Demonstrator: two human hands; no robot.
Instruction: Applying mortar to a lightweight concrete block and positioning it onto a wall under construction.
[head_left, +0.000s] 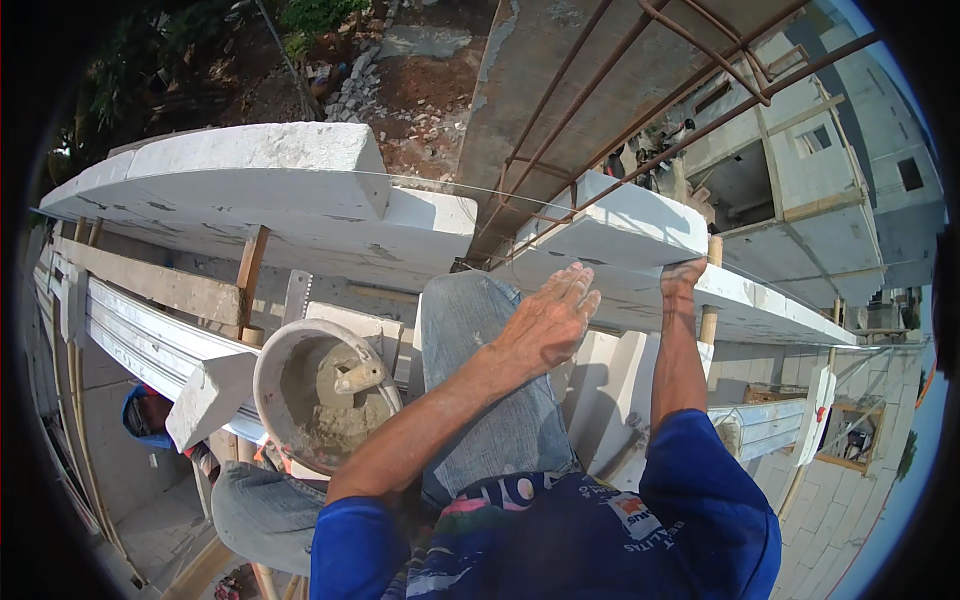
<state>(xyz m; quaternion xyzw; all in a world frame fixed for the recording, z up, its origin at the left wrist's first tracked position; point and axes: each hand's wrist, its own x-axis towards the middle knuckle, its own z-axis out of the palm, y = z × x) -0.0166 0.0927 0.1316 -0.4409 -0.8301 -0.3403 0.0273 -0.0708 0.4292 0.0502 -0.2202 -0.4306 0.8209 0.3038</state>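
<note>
A white lightweight concrete block sits on top of the wall, to the right of a gap with steel rebar. At its right end my right hand holds it, the fingers partly hidden round the edge. My left hand hovers in front of the block above my knee, its fingers stretched out and nothing in it. A bucket of grey mortar stands to my left. Inside it lies a trowel, its mortar-smeared handle toward the rim.
A thin string line runs along the wall. More white blocks top it at left. Rusty rebar rises beside the gap. A handsaw stands behind the bucket; a cut block rests left of it. Below left is a drop with bamboo poles.
</note>
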